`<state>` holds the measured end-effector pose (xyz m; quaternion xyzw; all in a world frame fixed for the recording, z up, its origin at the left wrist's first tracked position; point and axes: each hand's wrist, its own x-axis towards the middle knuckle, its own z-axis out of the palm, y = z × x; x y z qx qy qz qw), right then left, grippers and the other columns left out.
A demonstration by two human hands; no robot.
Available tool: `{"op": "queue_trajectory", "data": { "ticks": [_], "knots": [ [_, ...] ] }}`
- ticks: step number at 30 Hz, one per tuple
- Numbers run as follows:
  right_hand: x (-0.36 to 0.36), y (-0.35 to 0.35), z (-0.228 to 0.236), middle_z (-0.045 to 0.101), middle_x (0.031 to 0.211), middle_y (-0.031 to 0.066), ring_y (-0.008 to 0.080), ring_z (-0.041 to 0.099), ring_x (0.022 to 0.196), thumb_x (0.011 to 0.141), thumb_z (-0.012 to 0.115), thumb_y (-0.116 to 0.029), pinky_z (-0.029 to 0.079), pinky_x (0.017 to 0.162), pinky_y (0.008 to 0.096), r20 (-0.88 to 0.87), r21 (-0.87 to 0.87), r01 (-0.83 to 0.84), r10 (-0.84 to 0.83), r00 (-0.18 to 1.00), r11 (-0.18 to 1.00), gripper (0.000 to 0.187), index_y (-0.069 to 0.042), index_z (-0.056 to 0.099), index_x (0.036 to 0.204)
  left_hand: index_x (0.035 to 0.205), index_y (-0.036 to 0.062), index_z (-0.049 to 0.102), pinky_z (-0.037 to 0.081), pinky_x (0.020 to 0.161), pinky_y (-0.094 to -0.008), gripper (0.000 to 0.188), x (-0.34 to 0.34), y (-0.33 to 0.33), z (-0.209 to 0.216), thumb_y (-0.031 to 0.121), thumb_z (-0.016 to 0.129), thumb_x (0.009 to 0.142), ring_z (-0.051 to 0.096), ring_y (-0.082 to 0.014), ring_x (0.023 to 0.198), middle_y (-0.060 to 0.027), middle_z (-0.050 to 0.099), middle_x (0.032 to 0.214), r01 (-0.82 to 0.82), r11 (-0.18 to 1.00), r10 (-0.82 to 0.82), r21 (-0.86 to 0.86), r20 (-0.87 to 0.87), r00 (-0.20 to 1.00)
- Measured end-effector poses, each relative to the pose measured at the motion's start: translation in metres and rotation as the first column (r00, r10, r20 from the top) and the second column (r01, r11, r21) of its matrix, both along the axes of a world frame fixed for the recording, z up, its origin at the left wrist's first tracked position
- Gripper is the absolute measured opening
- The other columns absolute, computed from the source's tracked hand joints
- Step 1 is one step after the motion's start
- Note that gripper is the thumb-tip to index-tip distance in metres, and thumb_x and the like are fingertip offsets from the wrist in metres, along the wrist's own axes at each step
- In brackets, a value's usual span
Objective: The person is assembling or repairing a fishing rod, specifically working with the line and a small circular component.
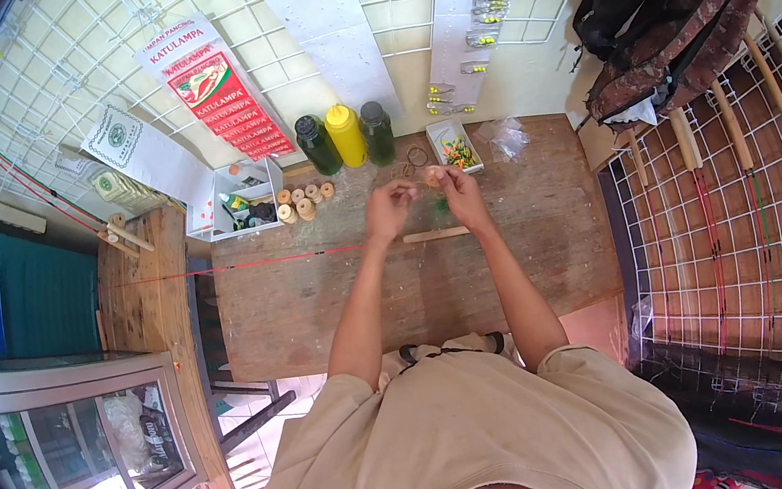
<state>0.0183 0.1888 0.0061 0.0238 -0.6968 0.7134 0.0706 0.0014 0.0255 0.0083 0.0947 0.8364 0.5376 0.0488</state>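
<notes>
Both hands are raised close together over the far half of the wooden table (319, 306). My right hand (461, 196) is closed on a small, light-brown round thing (432, 178), perhaps a spool; its kind is too small to make out. Beside it, my left hand (390, 208) has its fingers curled together, and whatever they pinch is too fine to see. A small green patch (442, 204) shows between the hands. Below them lies a thin fishing rod with a red shaft (282, 259) and a pale wooden handle (435, 235).
Behind my left hand stand several wooden spools (304, 203), a white compartment box (248, 200), two dark green bottles (317, 144) and a yellow bottle (346, 137). A white tray (437, 139) of colourful floats and a clear plastic bag (507, 139) are at the back right. Rods hang on the right-hand grid (732, 224).
</notes>
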Motion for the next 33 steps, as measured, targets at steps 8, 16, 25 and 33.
{"op": "queue_trajectory", "data": {
  "ticks": [8, 16, 25, 33],
  "knots": [
    [0.002, 0.018, -0.031, 0.053, 0.093, 0.0011, 0.011, 0.055, 0.089, 0.081, 0.072, -0.014, 0.045, 0.079, 0.024, 0.053, -0.049, -0.097, 0.099, 0.994, 0.994, 0.032, -0.006, 0.061, 0.11, 0.087, 0.0101, 0.071, 0.049, 0.064, -0.0292, 0.009, -0.028, -0.061, -0.02, 0.011, 0.066, 0.08, 0.066, -0.0181, 0.067, -0.0045, 0.069, 0.072, -0.123, 0.987, 0.123, -0.098, -0.009, 0.992],
    [0.004, 0.045, -0.021, 0.05, 0.104, 0.0031, 0.0126, 0.054, 0.093, 0.074, 0.077, -0.011, 0.047, 0.08, 0.0254, 0.137, 0.193, -0.128, 0.102, 0.985, 0.973, 0.034, -0.007, 0.065, 0.104, 0.081, 0.0159, 0.069, 0.05, 0.063, -0.0341, 0.009, -0.03, -0.091, -0.01, 0.021, 0.068, 0.074, 0.066, -0.0185, 0.068, -0.0028, 0.068, 0.073, -0.446, 0.758, 0.43, -0.476, -0.149, 0.89],
    [0.003, 0.033, -0.005, 0.06, 0.099, 0.0025, 0.0112, 0.057, 0.087, 0.075, 0.076, -0.011, 0.048, 0.077, 0.0253, 0.227, -0.028, -0.127, 0.13, 0.965, 0.992, 0.034, -0.007, 0.064, 0.107, 0.126, 0.0186, 0.053, 0.034, 0.103, -0.0444, 0.058, -0.015, -0.08, 0.005, 0.02, 0.07, 0.071, 0.037, -0.0342, 0.126, -0.0109, 0.054, 0.127, -0.081, 0.768, -0.084, -0.635, -0.225, 0.971],
    [-0.003, 0.016, 0.001, 0.063, 0.105, 0.0059, 0.0119, 0.058, 0.098, 0.078, 0.074, -0.013, 0.048, 0.08, 0.0264, 0.033, -0.047, -0.213, 0.215, 0.976, 0.976, 0.04, -0.005, 0.057, 0.114, 0.139, 0.0167, 0.037, 0.034, 0.104, -0.0412, 0.078, -0.004, -0.004, 0.023, 0.027, 0.077, 0.073, 0.04, -0.0298, 0.124, -0.0097, 0.058, 0.123, 0.237, 0.951, -0.246, -0.198, -0.021, 0.969]
  ]
}}
